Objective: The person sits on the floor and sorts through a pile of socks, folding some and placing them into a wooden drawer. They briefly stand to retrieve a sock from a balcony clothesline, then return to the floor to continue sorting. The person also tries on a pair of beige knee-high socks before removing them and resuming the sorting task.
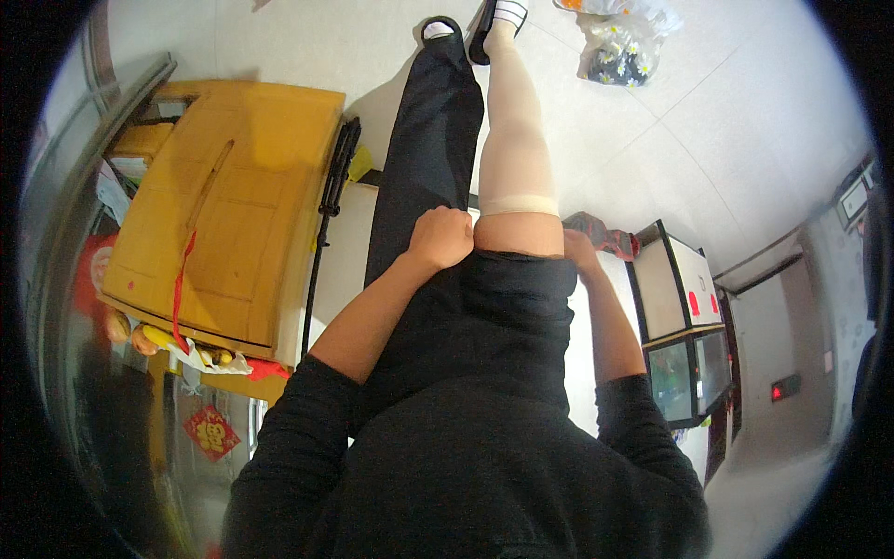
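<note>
My left hand (443,237) is curled against the inner side of my right thigh, over the left trouser leg (433,126). Its fingertips are turned away, so any grip is unseen. On the outer side of the same thigh rests my right hand (578,251), its fingers mostly hidden behind the leg. A beige compression-type stocking (518,150) covers the right leg from the ankle to a wide band above the knee. Bare skin shows between that band and the bunched-up right leg of the black trousers (520,279).
A wooden cabinet (237,189) with a red ribbon (183,293) stands on the left, beside a folded black tripod (334,175). Ahead on the tiled floor lies a flower-printed plastic bag (618,56). A white cabinet with dark edges (667,286) is at the right.
</note>
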`<control>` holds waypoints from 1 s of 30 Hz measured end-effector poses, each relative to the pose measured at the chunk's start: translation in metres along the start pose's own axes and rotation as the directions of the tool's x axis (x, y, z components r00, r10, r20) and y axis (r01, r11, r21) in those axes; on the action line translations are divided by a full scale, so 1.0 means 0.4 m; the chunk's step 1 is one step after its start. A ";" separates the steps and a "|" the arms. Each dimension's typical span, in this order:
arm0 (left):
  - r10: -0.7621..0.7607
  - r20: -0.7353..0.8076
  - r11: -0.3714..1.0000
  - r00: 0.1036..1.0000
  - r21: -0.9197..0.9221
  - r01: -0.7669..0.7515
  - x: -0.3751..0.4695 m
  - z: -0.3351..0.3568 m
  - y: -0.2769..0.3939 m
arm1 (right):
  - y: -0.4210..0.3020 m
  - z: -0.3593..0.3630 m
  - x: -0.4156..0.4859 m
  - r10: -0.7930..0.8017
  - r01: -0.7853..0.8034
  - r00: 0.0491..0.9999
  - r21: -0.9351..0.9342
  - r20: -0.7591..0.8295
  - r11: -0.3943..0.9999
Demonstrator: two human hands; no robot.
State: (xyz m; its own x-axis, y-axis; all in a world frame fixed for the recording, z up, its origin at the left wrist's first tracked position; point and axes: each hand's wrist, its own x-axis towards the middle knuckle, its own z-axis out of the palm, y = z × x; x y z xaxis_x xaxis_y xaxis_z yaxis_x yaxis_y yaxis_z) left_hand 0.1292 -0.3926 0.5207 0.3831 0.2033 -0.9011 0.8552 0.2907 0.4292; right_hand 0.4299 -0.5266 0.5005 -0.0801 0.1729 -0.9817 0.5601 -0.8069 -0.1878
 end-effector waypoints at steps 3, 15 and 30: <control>0.008 -0.020 0.996 1.000 -0.092 -0.010 0.003 -0.021 -0.016 | 0.001 0.049 0.036 -0.007 0.013 0.999 0.168 -0.040 0.986; -0.332 -0.177 0.542 0.926 -0.840 0.034 -0.148 -0.233 -0.289 | -0.050 0.081 -0.100 0.181 0.069 0.934 0.654 -0.308 0.754; -0.327 -0.084 0.750 0.941 -0.629 0.204 -0.407 -0.413 -0.178 | -0.061 0.196 -0.097 0.293 -0.118 0.862 0.397 -0.413 0.910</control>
State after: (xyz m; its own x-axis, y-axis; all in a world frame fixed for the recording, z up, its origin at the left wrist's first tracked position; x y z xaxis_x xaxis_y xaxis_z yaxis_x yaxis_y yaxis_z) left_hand -0.0517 -0.2920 0.6472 0.0520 0.1752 -0.9832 0.4997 0.8478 0.1775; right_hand 0.3548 -0.5578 0.5407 0.4358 0.1464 -0.8881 0.1916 -0.9792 -0.0674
